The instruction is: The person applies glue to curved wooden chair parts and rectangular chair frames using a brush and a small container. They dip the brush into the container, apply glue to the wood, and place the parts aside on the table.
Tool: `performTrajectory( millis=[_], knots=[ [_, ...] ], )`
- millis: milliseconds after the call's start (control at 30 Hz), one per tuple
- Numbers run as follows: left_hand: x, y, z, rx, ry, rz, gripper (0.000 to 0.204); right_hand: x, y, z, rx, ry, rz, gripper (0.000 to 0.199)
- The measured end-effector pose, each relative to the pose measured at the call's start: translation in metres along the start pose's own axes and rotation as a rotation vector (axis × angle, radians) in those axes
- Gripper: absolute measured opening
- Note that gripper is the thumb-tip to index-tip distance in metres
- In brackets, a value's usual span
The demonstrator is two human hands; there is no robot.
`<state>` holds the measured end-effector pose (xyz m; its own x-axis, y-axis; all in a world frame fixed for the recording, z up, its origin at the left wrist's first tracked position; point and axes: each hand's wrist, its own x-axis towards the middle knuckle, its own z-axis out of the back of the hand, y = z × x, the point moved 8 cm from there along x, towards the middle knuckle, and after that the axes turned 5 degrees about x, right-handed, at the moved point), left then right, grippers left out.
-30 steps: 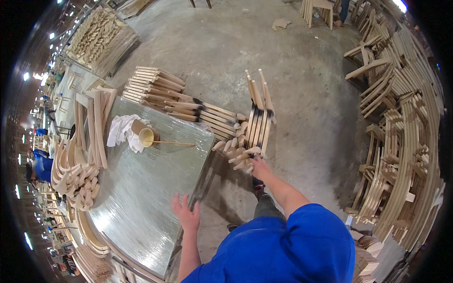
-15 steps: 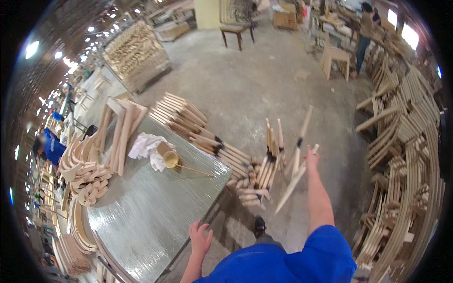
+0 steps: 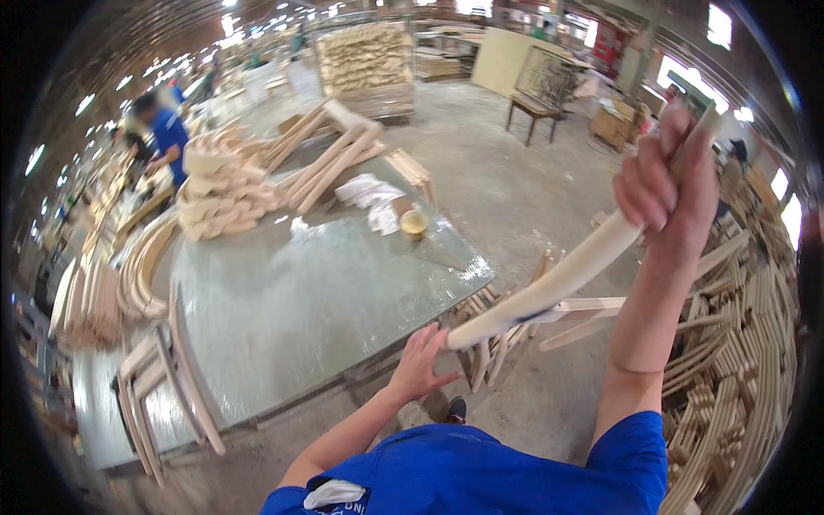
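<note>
My right hand [image 3: 665, 184], raised at the right, is closed around the upper part of a long, slightly curved pale wooden chair leg [image 3: 571, 266]. It slants down to the left, and its lower end lies at the fingertips of my left hand [image 3: 422, 365]. That hand has its fingers stretched and thumb apart beside the table edge; whether it touches the wood, I cannot tell. A dark mark shows on the leg's lower part, where another pale wooden piece [image 3: 588, 305] extends right; whether they are joined is unclear.
On the plastic-covered table [image 3: 326, 283] are a yellowish cup [image 3: 414, 225], a white cloth [image 3: 371, 196] and stacked curved wooden parts [image 3: 227, 184]. A wooden frame [image 3: 154, 386] leans at the near left. Piled wooden parts [image 3: 738, 386] line the right. A person in blue [image 3: 167, 133] stands far left.
My right hand has lifted the wooden leg from the floor bundle, up and closer. My left hand has moved to its lower end. The view has swung, so the table sits farther right.
</note>
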<state>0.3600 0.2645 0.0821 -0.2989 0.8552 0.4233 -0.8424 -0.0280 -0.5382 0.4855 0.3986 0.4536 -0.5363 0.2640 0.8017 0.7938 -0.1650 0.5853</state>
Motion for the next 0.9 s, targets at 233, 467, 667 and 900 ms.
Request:
performTrajectory(
  millis=[233,467,667,900],
  knots=[
    [-0.151,0.096,0.104,-0.285,-0.457,0.6,0.04,0.088,-0.094,-0.217,0.334,0.515,-0.284,0.036],
    [-0.309,0.134,0.16,-0.31,-0.695,0.938,0.029,0.122,-0.21,-0.308,-0.612,0.547,-0.063,0.038],
    [-0.369,0.164,0.163,-0.569,-0.714,1.132,0.027,0.111,-0.331,-0.282,-0.331,0.361,-0.47,0.031],
    [-0.373,0.22,0.157,-0.605,-0.439,1.457,0.033,0.083,-0.513,-0.195,-0.004,0.096,-0.746,0.022]
  ],
)
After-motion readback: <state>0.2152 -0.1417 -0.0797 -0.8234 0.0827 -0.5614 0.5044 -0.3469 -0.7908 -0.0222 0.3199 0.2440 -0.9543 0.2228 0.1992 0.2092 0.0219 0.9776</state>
